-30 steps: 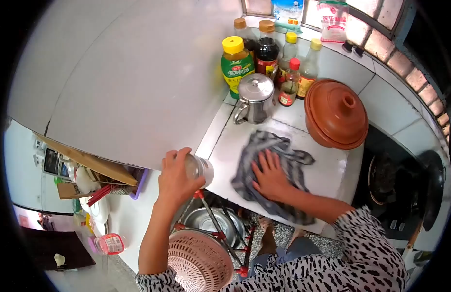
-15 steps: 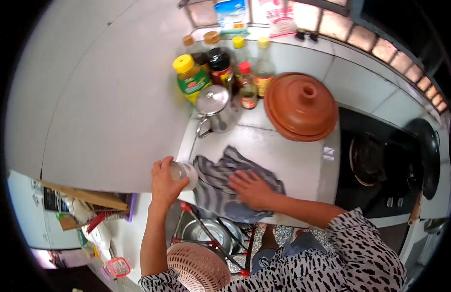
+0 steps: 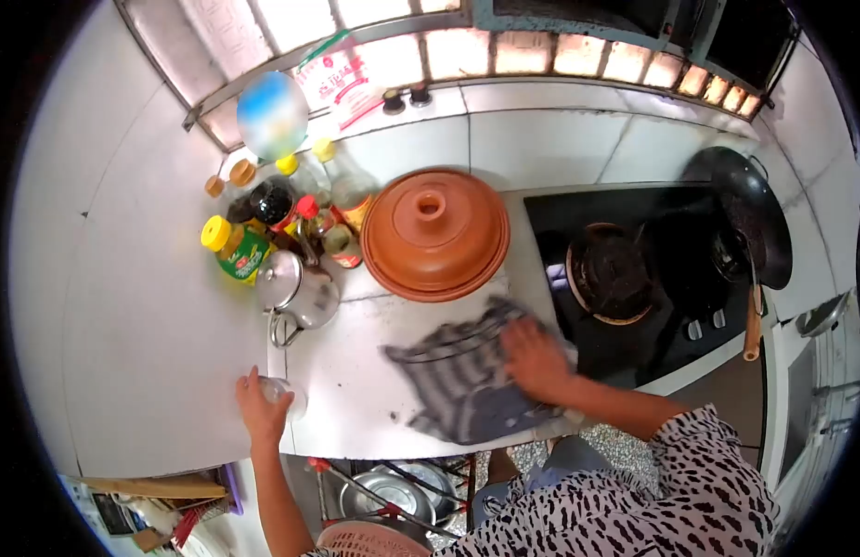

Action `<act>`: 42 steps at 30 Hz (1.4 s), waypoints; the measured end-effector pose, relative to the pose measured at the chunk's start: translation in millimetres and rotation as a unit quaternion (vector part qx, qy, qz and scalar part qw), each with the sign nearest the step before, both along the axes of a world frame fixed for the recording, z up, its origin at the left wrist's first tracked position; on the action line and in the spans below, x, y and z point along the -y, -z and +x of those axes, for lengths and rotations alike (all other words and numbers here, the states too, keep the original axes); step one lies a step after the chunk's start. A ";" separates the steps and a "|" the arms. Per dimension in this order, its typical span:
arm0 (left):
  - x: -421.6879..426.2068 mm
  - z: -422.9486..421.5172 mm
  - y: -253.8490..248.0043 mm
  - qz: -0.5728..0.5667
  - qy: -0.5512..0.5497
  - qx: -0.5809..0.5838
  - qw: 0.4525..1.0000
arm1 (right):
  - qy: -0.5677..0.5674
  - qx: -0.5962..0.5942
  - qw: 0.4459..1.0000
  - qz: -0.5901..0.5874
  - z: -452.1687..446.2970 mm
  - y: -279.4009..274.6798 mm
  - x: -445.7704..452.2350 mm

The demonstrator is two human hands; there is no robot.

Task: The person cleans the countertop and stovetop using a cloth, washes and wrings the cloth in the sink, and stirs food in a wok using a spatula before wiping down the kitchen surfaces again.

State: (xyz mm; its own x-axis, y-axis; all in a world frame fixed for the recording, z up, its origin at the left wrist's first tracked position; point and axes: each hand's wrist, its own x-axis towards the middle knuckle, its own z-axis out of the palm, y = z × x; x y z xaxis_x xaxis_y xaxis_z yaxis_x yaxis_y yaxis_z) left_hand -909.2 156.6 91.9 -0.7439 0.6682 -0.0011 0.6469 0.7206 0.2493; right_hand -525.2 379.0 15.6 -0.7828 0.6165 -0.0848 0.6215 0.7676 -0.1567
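- Resting the right hand (image 3: 536,362) on the right part of a striped cloth (image 3: 467,371), palm down, fingers loosely spread and not visibly pinching any fabric.
- Lying rumpled, in the cloth's case, on the near right part of the table (image 3: 346,408), reaching close to the near edge and to the stove (image 3: 671,348) on the right; not showing clearly whether touching the stove.
- Curling the left hand (image 3: 261,408) around the side of a clear jar (image 3: 296,401) at the near left of the table, thumb and fingers bent in a grip; not showing clearly whether resting the jar's base on the table.
- Judging by the folds, handling as something soft, light and limp, likely bunching under a flat palm and hardly breakable; probably offering the best hold at the middle with spread fingers, or at a gathered fold.
- Looking smooth, stiff and perhaps slippery, in the jar's case, possibly fragile if glass; likely suiting a full wrap around the side.
- Standing beyond the cloth: a brown clay pot (image 3: 434,237) in the far middle, a metal jug (image 3: 309,295) at the left, and bottles (image 3: 239,252) farther left.
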 end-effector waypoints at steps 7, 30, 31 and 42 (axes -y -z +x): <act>5.4 38.1 -15.0 0.081 -0.050 -0.160 0.982 | 0.251 -0.041 0.941 0.222 -36.4 46.9 -213.0; -104.3 229.7 -19.0 0.259 0.130 0.017 0.957 | 0.064 -0.032 0.993 0.090 245.7 -8.0 -21.3; -103.7 235.9 -17.5 0.260 0.133 0.015 0.956 | 0.098 0.008 0.987 0.127 258.0 -13.4 -33.0; -68.1 317.2 -12.9 0.161 0.098 -0.050 0.981 | 0.189 -0.075 0.978 0.053 246.9 25.7 -253.8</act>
